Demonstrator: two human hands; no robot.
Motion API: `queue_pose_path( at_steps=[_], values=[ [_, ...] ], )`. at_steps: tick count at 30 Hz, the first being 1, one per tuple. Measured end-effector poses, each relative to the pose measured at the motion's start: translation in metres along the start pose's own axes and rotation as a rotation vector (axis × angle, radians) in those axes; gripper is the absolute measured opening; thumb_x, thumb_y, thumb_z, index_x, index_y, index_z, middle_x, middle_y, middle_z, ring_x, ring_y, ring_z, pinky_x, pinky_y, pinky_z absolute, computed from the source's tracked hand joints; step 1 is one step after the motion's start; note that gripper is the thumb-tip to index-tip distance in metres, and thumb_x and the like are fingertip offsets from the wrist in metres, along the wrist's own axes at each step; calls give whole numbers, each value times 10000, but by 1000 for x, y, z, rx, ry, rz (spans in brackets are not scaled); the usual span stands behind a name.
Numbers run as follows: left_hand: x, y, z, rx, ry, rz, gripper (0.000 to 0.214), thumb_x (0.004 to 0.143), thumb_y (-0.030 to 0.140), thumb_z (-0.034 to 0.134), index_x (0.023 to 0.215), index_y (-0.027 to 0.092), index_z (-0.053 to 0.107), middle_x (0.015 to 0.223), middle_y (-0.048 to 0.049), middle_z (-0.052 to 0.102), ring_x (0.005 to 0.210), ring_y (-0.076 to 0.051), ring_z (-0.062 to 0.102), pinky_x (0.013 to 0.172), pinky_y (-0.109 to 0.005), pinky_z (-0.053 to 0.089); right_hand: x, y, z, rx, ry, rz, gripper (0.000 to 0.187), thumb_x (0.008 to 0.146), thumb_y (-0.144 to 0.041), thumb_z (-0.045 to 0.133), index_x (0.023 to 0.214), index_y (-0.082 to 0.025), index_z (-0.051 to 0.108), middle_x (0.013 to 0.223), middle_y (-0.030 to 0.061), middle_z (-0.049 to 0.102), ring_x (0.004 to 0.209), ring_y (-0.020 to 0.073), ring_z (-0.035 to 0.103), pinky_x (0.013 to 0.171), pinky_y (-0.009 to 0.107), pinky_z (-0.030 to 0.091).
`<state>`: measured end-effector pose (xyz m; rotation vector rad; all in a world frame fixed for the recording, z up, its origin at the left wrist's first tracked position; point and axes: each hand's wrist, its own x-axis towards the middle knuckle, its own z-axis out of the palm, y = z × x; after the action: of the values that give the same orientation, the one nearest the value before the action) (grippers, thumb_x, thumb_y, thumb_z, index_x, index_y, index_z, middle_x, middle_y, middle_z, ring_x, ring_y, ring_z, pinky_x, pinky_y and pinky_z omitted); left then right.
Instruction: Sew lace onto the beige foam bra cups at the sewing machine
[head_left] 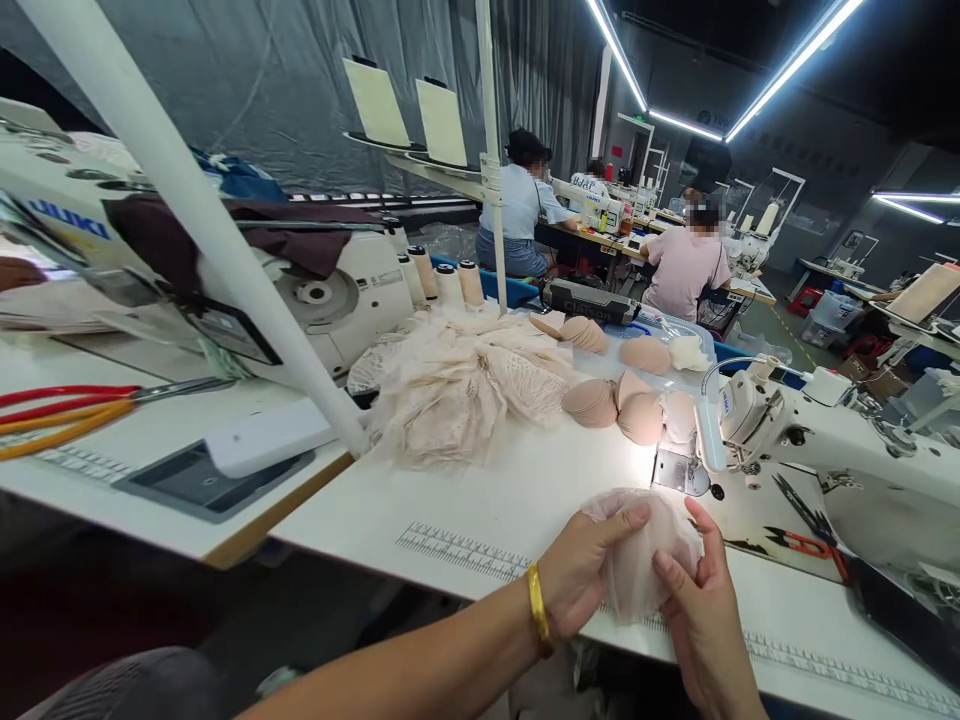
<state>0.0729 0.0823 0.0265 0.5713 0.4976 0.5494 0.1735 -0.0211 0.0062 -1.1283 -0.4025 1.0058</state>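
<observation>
Between my two hands is a bra cup (pixel 646 565) covered in pale sheer fabric, held just above the table's front edge. My left hand (pixel 585 570), with a gold bracelet at the wrist, grips its left side, thumb on top. On the right side my right hand (pixel 701 585) holds it with the thumb across the front and the index finger raised behind. Just beyond the cup lies the lit needle plate (pixel 679 472) of a sewing machine (pixel 810 420). Stacks of beige bra cups (pixel 592 402) sit behind, beside a heap of cream lace pieces (pixel 465 390).
Scissors (pixel 806 510) and orange-handled snips (pixel 799 543) lie right of the needle. A white pole (pixel 195 230) crosses the left side, near another sewing machine (pixel 330 290) and large red-handled scissors (pixel 67 395). Thread cones (pixel 448 285) stand behind. Two people (pixel 514 205) sit at machines farther back.
</observation>
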Motion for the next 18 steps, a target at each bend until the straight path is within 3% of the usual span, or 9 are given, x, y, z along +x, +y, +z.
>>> queue_pose_path(
  at_steps=[5,7,9,11,13,15,18],
  values=[
    [7,8,2,8,60,-29,451,661,386,920,966,133,705,894,-100,741,826,-247,704,796,-375,582,-6,3,-3,-85,-151,-27,1204,694,-387,928,1596,-352,131,1067,29,735,933,244,719,820,375,571],
    [5,20,4,99,-32,-23,428,713,426,877,979,135,710,922,-109,743,848,-246,700,797,-365,574,-7,2,-12,-206,-169,-65,1190,738,-391,898,1610,-331,91,995,20,738,867,231,718,779,355,564],
    [2,36,5,304,-270,13,391,777,458,811,994,143,725,942,-103,744,877,-248,697,794,-348,561,-3,-3,-28,-393,-141,-167,1084,833,-384,818,1621,-312,77,1034,41,730,856,223,715,772,352,566],
    [1,52,7,717,-633,135,293,843,436,734,985,180,741,907,-61,740,861,-235,693,819,-347,546,11,-14,-45,-636,-151,-392,937,906,-318,732,1619,-301,124,1085,58,718,897,222,710,811,361,567],
    [8,64,8,1150,-936,306,88,836,265,713,902,223,752,915,-31,739,912,-236,688,946,-387,496,34,-28,-60,-917,-245,-738,702,935,-216,660,1545,-303,324,1054,44,718,947,221,687,847,358,547],
    [23,67,9,1488,-1058,504,168,762,72,696,782,234,733,984,-25,743,1031,-252,665,1071,-447,389,61,-43,-70,-1225,-364,-1069,321,977,-125,544,1241,-299,602,957,22,716,908,212,647,799,340,513],
    [55,60,11,1850,-1094,665,264,673,-49,692,699,213,712,1041,-22,745,1018,-238,655,1066,-482,345,96,-55,-74,-1584,-501,-1296,216,1014,-114,502,942,-242,659,911,29,726,856,209,604,746,331,460]
  ],
)
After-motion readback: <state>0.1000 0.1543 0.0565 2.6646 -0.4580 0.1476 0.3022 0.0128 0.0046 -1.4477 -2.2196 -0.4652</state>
